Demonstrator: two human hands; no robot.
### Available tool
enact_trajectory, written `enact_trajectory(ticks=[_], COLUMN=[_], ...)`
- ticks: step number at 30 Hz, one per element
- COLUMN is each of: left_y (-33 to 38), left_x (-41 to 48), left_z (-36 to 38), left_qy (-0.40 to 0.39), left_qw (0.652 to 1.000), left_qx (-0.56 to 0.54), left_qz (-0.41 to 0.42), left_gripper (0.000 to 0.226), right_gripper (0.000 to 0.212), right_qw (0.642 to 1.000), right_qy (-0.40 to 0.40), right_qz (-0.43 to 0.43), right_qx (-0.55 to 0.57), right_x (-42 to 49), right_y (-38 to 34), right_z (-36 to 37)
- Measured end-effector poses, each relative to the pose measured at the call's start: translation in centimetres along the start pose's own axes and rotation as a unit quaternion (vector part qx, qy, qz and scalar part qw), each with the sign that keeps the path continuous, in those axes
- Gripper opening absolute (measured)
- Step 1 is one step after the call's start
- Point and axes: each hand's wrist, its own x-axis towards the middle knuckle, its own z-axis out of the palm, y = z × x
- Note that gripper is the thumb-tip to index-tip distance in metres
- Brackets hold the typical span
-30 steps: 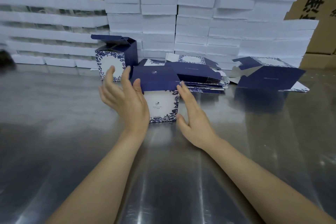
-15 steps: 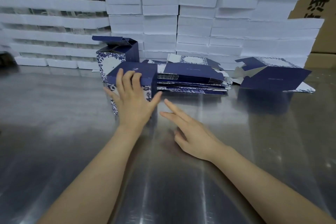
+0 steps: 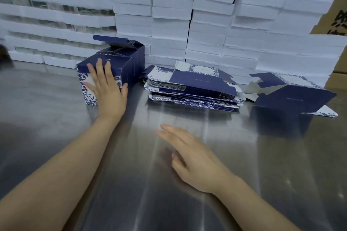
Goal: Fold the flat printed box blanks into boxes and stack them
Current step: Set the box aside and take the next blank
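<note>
A folded navy box with a white floral front (image 3: 88,88) stands on the steel table at the left. My left hand (image 3: 107,88) lies flat against its front face, fingers straight, thumb at the right edge. Right behind it stands another folded box (image 3: 135,60) with its top flaps up. A pile of flat printed blanks (image 3: 193,88) lies in the middle. My right hand (image 3: 189,157) hovers over the bare table, fingers relaxed and holding nothing.
A partly opened blank (image 3: 293,93) lies at the right. Stacks of white foam trays (image 3: 206,15) form a wall along the back. Brown cartons (image 3: 336,15) stand at the far right. The steel table (image 3: 131,184) stretches toward me.
My left hand pushed the folded box left and back, up against the other box. My right hand let go of it and drew back toward me.
</note>
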Motion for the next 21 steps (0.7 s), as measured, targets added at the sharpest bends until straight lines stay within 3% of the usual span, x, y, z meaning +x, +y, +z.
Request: enact_trajectory(ticks=[5, 8, 12, 16, 18, 20, 21], left_y=[-0.6, 0.0, 2.3, 5.1, 7.6, 10.3, 11.6], left_x=[0.8, 0.4, -1.7, -4.8, -6.7, -8.9, -9.9], left_z=[0.9, 0.3, -1.7, -2.9, -3.7, -3.9, -4.0], left_qy=[0.005, 0.022, 0.059, 0.015, -0.003, -0.053, -0.086], left_qw=[1.0, 0.999, 0.988, 0.967, 0.94, 0.909, 0.895], left_qx=[-0.019, -0.033, -0.13, -0.253, -0.336, -0.379, -0.384], left_qz=[0.001, -0.017, -0.053, -0.018, -0.064, -0.167, -0.211], left_gripper=[0.074, 0.079, 0.086, 0.067, 0.038, 0.003, 0.018], right_gripper=[0.063, 0.061, 0.058, 0.051, 0.049, 0.044, 0.038], right_qw=[0.999, 0.997, 0.991, 0.982, 0.978, 0.972, 0.968], right_qy=[0.016, 0.038, 0.106, 0.126, 0.123, 0.119, 0.123], right_qz=[-0.004, 0.035, 0.085, 0.135, 0.161, 0.187, 0.198], right_qx=[0.029, 0.048, 0.006, -0.029, -0.045, -0.072, -0.095], right_x=[0.5, 0.6, 0.7, 1.0, 1.3, 1.7, 1.9], right_y=[0.5, 0.5, 0.5, 0.8, 1.0, 1.4, 1.8], right_z=[0.2, 0.0, -0.7, -0.5, -0.1, 0.2, 0.3])
